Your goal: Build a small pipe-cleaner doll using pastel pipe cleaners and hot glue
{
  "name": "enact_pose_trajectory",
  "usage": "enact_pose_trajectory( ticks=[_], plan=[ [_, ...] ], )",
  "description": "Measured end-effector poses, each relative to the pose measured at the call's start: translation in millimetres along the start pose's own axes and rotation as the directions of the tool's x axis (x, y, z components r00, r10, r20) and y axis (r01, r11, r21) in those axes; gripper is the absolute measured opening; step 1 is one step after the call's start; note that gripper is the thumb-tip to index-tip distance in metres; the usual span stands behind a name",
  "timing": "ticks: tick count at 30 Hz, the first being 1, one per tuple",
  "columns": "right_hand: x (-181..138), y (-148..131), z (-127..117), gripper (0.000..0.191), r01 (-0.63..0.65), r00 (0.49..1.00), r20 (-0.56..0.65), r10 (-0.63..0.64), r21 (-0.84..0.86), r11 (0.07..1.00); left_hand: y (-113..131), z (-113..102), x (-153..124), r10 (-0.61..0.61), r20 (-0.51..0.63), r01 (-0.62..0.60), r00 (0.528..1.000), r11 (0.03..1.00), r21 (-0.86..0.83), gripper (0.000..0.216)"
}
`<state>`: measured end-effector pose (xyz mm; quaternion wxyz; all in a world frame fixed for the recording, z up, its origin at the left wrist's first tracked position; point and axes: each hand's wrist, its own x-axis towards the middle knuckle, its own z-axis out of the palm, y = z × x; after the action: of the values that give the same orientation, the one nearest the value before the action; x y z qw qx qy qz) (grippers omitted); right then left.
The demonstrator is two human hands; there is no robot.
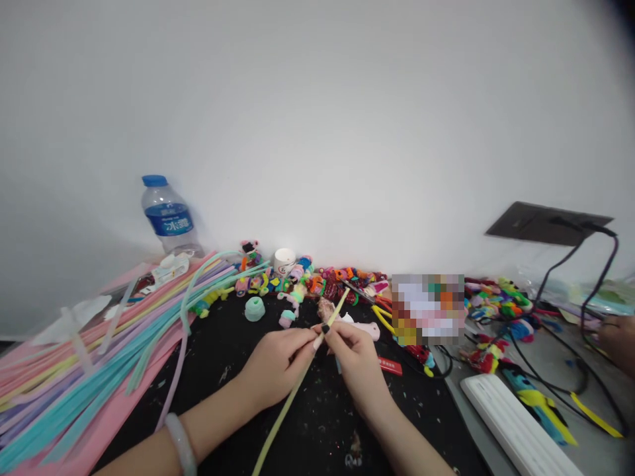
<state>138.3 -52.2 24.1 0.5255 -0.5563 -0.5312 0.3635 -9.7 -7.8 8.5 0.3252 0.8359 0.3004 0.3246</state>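
Note:
A long pale-yellow pipe cleaner [282, 416] slants across the middle of the view, its far end pointing away from me. My left hand [270, 367] pinches it between thumb and fingertips. Close beside, my right hand [358, 360] has its thumb and fingers closed at the same spot. A small black piece [325, 328] sits on the pipe cleaner between my fingertips; whether it is wrapped round the stem I cannot tell. Just past my hands lie a pale-pink tool [370, 329], partly hidden, and a red strip [390, 365]. A mint-green coiled piece [254, 309] rests ahead of my left hand.
Loose pastel pipe cleaners [124, 337] spread over the left side. Behind them stands a water bottle [169, 215]. Small colourful figures [317, 281] and a paper cup [284, 260] line the wall. At right are a white power strip [516, 423], black cables [546, 277] and another person's hand [618, 340].

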Motion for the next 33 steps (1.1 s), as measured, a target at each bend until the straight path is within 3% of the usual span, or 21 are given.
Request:
enact_pose_trajectory(
  ticks=[3,4,8,11,14,18,23,33],
  plan=[
    [4,1,-9,0.022,-0.004,0.999,-0.047,0.006,0.042,0.999,-11,-17,4,-0.090,-0.196,0.107,0.977,0.991,0.076,0.026],
    [5,1,-12,0.021,-0.002,0.999,-0.044,0.005,0.066,0.998,-16,-21,5,-0.121,-0.208,0.147,0.971,0.983,0.112,0.032],
    [5,7,-18,0.019,-0.006,0.998,0.067,0.001,0.076,0.997,-36,-26,5,-0.145,-0.088,0.160,0.986,0.969,0.189,0.036],
    [3,12,-21,0.019,-0.009,0.988,0.154,0.014,-0.030,1.000,-47,-21,5,-0.144,-0.049,0.150,0.988,0.973,0.173,0.030],
    [1,17,-24,0.021,0.044,0.989,0.147,-0.019,-0.164,0.986,-51,-18,6,-0.163,-0.059,0.170,0.985,0.977,0.132,0.022],
    [1,20,-29,0.020,0.225,0.974,0.116,-0.196,-0.354,0.908,-46,-15,6,-0.218,-0.124,0.209,0.968,0.975,-0.079,0.020],
    [-2,22,-30,0.019,0.258,0.966,0.130,-0.223,-0.472,0.843,-35,-8,3,-0.315,-0.017,0.270,0.949,0.839,-0.473,0.026],
    [-4,26,-28,0.018,0.269,0.960,0.073,-0.270,-0.509,0.818,-33,-4,-2,-0.396,0.112,0.366,0.911,0.654,-0.663,0.037]
  ],
)
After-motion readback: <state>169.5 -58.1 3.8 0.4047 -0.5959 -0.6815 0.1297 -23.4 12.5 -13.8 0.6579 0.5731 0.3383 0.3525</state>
